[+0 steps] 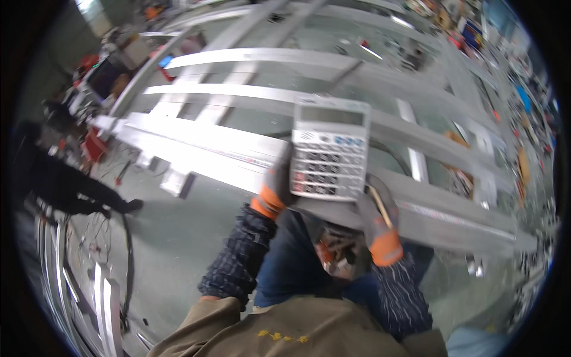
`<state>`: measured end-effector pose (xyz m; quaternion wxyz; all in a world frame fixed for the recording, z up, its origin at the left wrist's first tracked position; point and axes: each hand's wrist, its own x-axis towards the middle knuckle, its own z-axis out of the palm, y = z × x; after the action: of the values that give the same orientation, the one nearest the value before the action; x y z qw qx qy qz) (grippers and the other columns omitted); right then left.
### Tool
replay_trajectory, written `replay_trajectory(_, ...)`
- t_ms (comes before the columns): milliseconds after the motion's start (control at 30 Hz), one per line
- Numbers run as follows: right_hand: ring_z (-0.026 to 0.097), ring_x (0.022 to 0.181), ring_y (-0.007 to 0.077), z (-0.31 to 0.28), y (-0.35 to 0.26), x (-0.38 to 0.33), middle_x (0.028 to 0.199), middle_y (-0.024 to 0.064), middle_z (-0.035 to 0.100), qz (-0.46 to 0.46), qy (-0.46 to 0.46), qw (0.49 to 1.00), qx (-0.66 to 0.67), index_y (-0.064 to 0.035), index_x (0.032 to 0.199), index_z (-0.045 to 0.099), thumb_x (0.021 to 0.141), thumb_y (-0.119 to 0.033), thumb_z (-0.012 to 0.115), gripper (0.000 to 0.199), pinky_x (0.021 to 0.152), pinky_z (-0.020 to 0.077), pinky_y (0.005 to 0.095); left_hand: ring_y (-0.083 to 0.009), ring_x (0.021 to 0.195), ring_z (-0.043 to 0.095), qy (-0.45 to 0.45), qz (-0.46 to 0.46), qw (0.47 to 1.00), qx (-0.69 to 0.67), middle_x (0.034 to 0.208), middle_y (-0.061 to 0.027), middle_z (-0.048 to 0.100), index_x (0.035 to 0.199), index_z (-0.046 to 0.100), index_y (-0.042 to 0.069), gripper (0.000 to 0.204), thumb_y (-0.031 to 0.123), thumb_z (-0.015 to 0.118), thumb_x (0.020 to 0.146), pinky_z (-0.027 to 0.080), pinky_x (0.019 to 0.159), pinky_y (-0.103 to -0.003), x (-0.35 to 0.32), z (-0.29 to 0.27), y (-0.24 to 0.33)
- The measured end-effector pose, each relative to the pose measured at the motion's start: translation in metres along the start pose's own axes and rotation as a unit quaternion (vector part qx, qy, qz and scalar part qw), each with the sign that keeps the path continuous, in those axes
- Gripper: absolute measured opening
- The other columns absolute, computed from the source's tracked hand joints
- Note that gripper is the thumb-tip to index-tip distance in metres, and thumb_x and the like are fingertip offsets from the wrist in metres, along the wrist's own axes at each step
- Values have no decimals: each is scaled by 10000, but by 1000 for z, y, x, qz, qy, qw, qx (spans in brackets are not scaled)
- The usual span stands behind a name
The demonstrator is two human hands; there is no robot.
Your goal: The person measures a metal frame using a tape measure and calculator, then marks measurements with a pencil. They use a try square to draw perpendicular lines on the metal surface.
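A white calculator (329, 169) with dark, blue and red keys is held up in front of me, its display at the far end. My left hand (279, 183), in a grey glove with an orange cuff, is closed on its left edge. At the lower right corner is my right hand (378, 214), gloved alike, with a thin tan pencil-like stick (380, 206) closed in it. Whether its fingers also grip the calculator is blurred. Beneath both hands runs a wide silver metal beam (196, 152), with a measuring tape (458, 219) stretched along it.
Several parallel metal bars (238, 56) form a frame beyond the beam. On the left stands another person in dark clothes (56, 172). Metal profiles (107, 309) lie at lower left near a dark cable (128, 262). Tools and clutter (523, 107) line the right side.
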<state>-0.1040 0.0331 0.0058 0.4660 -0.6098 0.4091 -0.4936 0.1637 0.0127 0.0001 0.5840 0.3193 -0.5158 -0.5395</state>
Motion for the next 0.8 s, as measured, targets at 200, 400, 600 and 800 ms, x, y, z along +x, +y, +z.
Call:
replay_trajectory(200,677,1035,236,-25,11,-14,1213,183,670,23,168,984,-59,26,1461,494,1076,-178,509,435,875,582,339,-179,1068,714,87,68,969,221,1218,-125,725,1427,528,-13,566,431,492,1078,583,950,-325,1,-8,-31)
replay_trajectory(400,672,944,223,-102,38,-16,1154,164,682,-60,259,955,-135,-24,1510,489,1093,-383,459,551,849,563,350,-151,1027,704,113,-76,990,-34,1163,-103,730,1510,452,44,490,361,384,1144,571,927,-295,5,-5,-22)
replay_trajectory(600,664,870,225,-124,33,-21,1184,144,681,-63,305,939,-147,37,1339,614,1089,-374,442,511,783,555,344,-136,981,720,126,-53,990,-19,1108,-100,749,1363,612,1,590,496,402,1119,586,926,-278,5,5,-10)
replay_trajectory(800,687,923,231,-135,65,-25,1139,163,696,-130,285,944,-105,17,1387,584,1109,-405,407,535,797,569,321,-174,906,764,135,-125,965,-185,1084,-128,762,1301,633,-4,556,488,478,1095,644,822,-293,5,5,-3)
